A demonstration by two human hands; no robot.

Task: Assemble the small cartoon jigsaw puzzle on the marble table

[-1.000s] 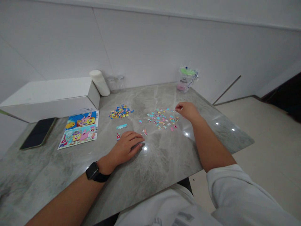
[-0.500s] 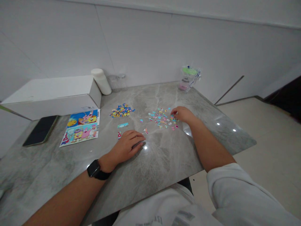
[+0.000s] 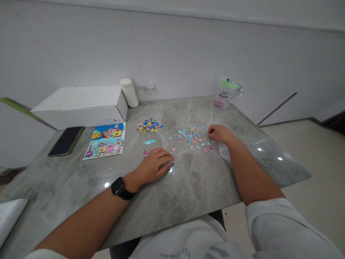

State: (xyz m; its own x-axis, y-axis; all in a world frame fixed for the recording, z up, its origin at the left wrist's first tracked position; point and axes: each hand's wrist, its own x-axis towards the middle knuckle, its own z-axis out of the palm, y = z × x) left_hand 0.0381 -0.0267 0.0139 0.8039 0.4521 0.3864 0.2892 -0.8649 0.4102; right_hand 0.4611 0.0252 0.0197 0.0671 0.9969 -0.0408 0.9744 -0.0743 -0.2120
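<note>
My left hand (image 3: 156, 165) rests on the grey table, fingers slightly apart, with nothing visible in it. Just beyond it lie a red piece (image 3: 145, 153), a joined light-blue strip (image 3: 149, 142) and a small pinkish piece (image 3: 175, 150). At the right edge of a loose spread of pastel puzzle pieces (image 3: 192, 136), my right hand (image 3: 219, 133) has its thumb and fingertips pressed together; anything between them is too small to make out. A pile of blue and yellow pieces (image 3: 149, 125) sits farther left, near the picture sheet (image 3: 106, 140).
A phone (image 3: 66, 141) lies left of the sheet. Behind stand a white box (image 3: 81, 102), a white bottle (image 3: 129, 93) and clear glasses (image 3: 146, 94). A plastic bag (image 3: 228, 93) sits at the back right. A white object (image 3: 10, 217) shows at the left edge.
The view has turned left, so everything appears shifted right. The fingertips of my right hand are closed together above the edge of the pastel pieces; my left hand stays resting on the table.
</note>
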